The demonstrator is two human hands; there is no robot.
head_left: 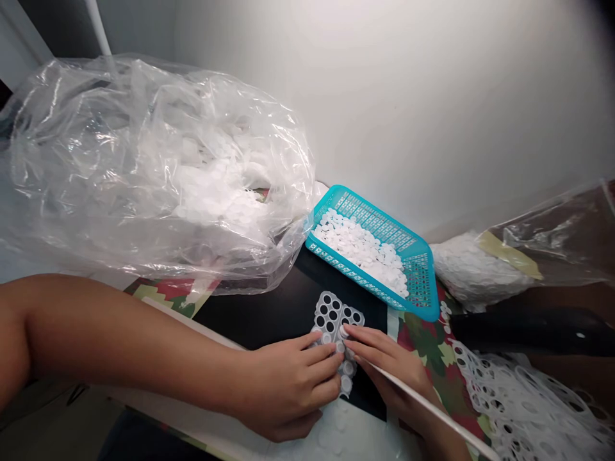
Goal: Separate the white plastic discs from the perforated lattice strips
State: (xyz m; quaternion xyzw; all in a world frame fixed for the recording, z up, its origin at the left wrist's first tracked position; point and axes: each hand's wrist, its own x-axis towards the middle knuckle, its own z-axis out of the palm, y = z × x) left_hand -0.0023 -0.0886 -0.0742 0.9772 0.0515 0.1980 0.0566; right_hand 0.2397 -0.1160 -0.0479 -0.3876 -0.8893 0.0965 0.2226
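Note:
A pale plastic sheet with rows of round holes (329, 308) lies on a black surface, between my hands. Small white round caps (346, 384) sit in its nearer part, while dark holes show at the far end. My left hand (295, 384) rests over the sheet's left side, fingers spread and their tips touching it; its thumb is hidden. My right hand (396, 362) comes in from the right, with its fingertips closed at a white cap (343, 330) on the sheet. The right thumb cannot be seen clearly.
A turquoise basket (435, 282) of white caps stands behind the sheet. A large clear bag (144, 166) of white pieces fills the left. At right are another filled bag (480, 269), a black handle-like object (528, 330) and piled perforated sheets (533, 410). A thin white strip (432, 406) crosses my right forearm.

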